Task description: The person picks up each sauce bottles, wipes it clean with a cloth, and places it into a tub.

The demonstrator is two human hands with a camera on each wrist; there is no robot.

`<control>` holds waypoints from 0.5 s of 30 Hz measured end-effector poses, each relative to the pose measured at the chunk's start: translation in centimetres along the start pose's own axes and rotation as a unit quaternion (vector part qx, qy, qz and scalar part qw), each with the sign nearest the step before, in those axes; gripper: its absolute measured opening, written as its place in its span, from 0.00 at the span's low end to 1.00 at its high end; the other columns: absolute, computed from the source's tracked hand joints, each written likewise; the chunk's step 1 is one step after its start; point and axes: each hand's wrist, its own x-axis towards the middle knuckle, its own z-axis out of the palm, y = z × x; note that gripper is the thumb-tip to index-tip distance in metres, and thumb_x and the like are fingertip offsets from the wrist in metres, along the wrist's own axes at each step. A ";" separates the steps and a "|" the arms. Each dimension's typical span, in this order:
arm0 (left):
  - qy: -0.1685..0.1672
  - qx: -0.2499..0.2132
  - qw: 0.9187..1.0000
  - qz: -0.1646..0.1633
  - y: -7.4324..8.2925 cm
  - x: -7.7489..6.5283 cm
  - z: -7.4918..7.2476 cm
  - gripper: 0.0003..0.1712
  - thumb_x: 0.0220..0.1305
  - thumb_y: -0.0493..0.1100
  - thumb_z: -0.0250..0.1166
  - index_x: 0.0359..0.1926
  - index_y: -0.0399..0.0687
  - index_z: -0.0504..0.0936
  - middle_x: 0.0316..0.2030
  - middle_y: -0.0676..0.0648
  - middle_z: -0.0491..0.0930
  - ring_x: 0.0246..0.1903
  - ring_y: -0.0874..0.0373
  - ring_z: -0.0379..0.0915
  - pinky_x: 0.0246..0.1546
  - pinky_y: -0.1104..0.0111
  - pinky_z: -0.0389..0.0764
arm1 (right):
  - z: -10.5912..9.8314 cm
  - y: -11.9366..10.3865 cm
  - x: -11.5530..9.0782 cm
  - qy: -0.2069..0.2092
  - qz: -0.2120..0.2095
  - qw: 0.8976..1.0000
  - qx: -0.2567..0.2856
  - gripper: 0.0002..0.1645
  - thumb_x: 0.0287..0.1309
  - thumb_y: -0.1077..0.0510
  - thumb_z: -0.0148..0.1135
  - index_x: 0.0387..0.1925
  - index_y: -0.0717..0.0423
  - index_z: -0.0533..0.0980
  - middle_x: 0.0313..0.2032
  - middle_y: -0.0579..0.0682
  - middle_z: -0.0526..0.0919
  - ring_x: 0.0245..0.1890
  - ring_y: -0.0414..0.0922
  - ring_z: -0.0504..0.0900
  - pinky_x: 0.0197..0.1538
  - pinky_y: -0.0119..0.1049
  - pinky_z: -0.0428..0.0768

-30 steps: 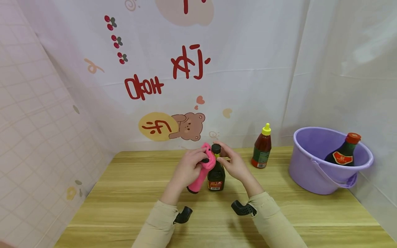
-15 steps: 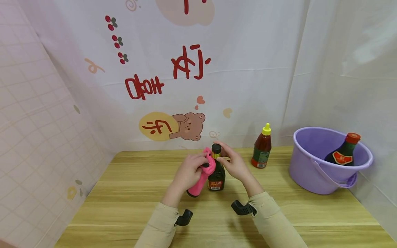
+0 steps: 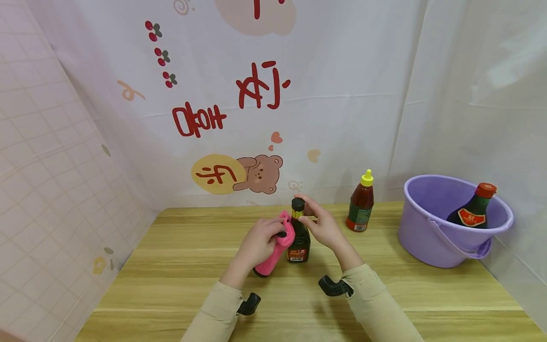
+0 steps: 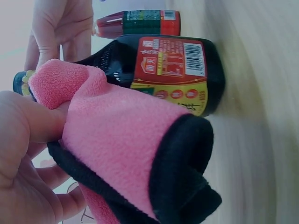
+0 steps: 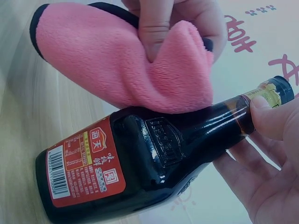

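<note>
A dark soy sauce bottle (image 3: 298,242) with a black cap and a red label stands upright on the wooden table. My right hand (image 3: 322,227) holds its neck between thumb and fingers; the right wrist view shows the thumb (image 5: 264,109) lying on the neck just below the cap. A folded pink cloth (image 3: 273,259) with black edging hangs from my left hand (image 3: 256,242), pinched near its top. The cloth lies against the bottle's left side, covering part of its shoulder in the right wrist view. Some of the left fingers are hidden behind the cloth.
To the right, a red sauce bottle (image 3: 360,206) with a yellow nozzle cap stands near the back wall. Farther right is a purple bucket (image 3: 427,242), in which a dark bottle (image 3: 476,209) with a red cap leans. A patterned white sheet (image 3: 342,95) hangs behind the table.
My left hand has lowered the pink cloth a little along the bottle, and its bottom end has swung slightly left and toward me. The right hand and the bottle stay in place.
</note>
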 end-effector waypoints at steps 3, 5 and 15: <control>-0.005 -0.012 1.000 -0.007 -0.1 -0.3 0.0 0.20 0.52 0.22 0.61 0.37 0.49 0.85 0.53 0.46 0.83 0.54 0.49 0.77 0.57 0.56 0.73 | 0.0 0.0 0.0 -0.001 0.002 1.000 0.001 0.36 0.63 0.67 0.62 0.70 0.47 0.66 0.47 0.56 0.84 0.47 0.53 0.83 0.47 0.55 0.80; -0.010 -0.017 1.000 -0.009 -0.2 -0.4 0.1 0.20 0.52 0.21 0.61 0.37 0.49 0.86 0.53 0.47 0.83 0.53 0.49 0.78 0.57 0.55 0.73 | 0.0 0.0 0.0 -0.002 0.006 1.000 0.003 0.36 0.63 0.67 0.62 0.70 0.47 0.66 0.47 0.56 0.84 0.47 0.53 0.83 0.47 0.55 0.81; -0.013 -0.016 1.000 0.009 -1.0 -1.1 0.6 0.21 0.49 0.20 0.60 0.35 0.47 0.85 0.46 0.49 0.85 0.46 0.52 0.81 0.51 0.58 0.79 | 0.0 -0.1 0.0 -0.006 0.011 1.000 0.008 0.35 0.64 0.67 0.61 0.70 0.46 0.66 0.48 0.57 0.83 0.48 0.53 0.83 0.49 0.56 0.80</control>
